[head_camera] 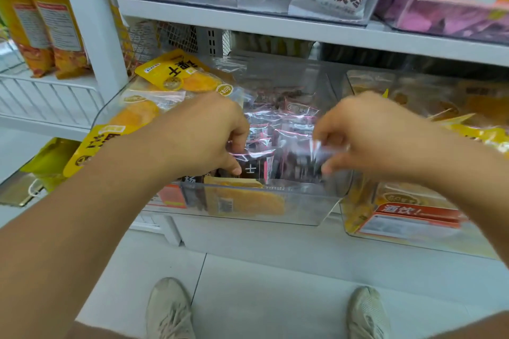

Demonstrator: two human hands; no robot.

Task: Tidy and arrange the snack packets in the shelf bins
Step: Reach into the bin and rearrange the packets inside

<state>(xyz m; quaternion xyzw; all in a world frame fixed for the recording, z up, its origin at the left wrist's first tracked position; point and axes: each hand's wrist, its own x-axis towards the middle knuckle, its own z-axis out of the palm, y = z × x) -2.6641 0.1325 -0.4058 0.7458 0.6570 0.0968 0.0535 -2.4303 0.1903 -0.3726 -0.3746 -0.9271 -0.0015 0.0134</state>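
Both hands are reaching into the clear bin (248, 201) at the shelf edge: the left hand (203, 135) is pinching the top of a dark packet (254, 166), while the right hand (366, 132), blurred, is probably gripping another's crinkly top seam. These packets are looking light, soft and slippery; pinching the sealed edges suits them. Behind, yellow packets (176, 71) are lying in the neighbouring bin.
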